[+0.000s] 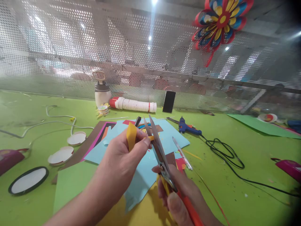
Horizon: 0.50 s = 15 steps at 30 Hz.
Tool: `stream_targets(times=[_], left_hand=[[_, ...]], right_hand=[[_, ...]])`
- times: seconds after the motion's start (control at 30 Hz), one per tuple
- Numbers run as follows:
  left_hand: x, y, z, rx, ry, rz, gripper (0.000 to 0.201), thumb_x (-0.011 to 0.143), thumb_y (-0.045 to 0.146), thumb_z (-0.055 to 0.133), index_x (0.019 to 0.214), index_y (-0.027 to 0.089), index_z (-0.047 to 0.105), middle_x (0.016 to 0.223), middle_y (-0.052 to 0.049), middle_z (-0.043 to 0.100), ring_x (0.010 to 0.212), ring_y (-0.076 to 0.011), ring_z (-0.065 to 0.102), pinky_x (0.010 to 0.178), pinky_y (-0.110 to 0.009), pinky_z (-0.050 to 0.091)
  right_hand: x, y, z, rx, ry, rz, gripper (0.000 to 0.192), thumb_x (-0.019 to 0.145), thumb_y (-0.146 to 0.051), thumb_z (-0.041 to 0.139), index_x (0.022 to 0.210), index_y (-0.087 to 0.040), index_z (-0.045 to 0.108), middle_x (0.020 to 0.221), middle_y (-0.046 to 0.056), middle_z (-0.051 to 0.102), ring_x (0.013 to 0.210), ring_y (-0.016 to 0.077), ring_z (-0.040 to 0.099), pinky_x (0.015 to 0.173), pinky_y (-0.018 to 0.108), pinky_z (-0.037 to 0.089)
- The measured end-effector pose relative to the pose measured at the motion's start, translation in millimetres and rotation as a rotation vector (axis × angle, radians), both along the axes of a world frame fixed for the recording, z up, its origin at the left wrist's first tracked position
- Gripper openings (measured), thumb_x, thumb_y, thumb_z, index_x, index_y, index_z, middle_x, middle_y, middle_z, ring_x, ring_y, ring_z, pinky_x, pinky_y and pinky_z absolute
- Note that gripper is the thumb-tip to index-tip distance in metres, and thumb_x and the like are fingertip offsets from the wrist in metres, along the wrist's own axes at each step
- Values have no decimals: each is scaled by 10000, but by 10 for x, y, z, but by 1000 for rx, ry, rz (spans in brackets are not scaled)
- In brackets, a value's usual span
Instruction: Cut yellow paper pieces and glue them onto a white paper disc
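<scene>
My left hand (pixel 122 160) pinches a small folded piece of yellow paper (pixel 131 135) between thumb and fingers, held above the table. My right hand (pixel 180 194) grips orange-handled scissors (pixel 158 147); their metal blades point up and away and close on the yellow piece's right edge next to my left fingertips. Under both hands lie a light blue sheet (pixel 145 169) and a yellow sheet (pixel 141 213).
On the green table (pixel 246 163) lie a blue glue gun (pixel 187 127) with a black cord (pixel 225 153), a pen (pixel 182 153), round white discs (pixel 60 156), a glue bottle (pixel 102 91), a white tube (pixel 134 104), a phone (pixel 169 101). A paper flower (pixel 218 22) hangs on the mesh wall.
</scene>
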<state>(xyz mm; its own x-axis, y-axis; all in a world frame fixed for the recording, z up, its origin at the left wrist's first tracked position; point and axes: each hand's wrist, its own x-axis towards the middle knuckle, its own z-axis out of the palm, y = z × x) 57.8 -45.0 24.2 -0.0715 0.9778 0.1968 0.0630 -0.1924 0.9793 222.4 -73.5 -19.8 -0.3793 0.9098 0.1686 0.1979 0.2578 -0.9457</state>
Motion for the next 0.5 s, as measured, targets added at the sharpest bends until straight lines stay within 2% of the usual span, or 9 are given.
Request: stream_targets(times=[0.33,0.5], left_hand=[[-27,13,-7,-5,-19,-48,177,883,330,566,755,208,561,587,69,414,536,-90,336,528,-269,288],[-17,9,10,11,-9,-54,190,882,334,557,743,206,552,570,74,402,509,-82,327,521,-272,284]], right_hand=[[13,-6,41,13,-31,22,654,859,-780,374,1047,-191,585,684,-35,405,572,113,389,499,249,327],[23,-3,52,38,-42,15,622,872,-761,374,1042,-203,588,691,-27,422,592,128,407,558,269,378]])
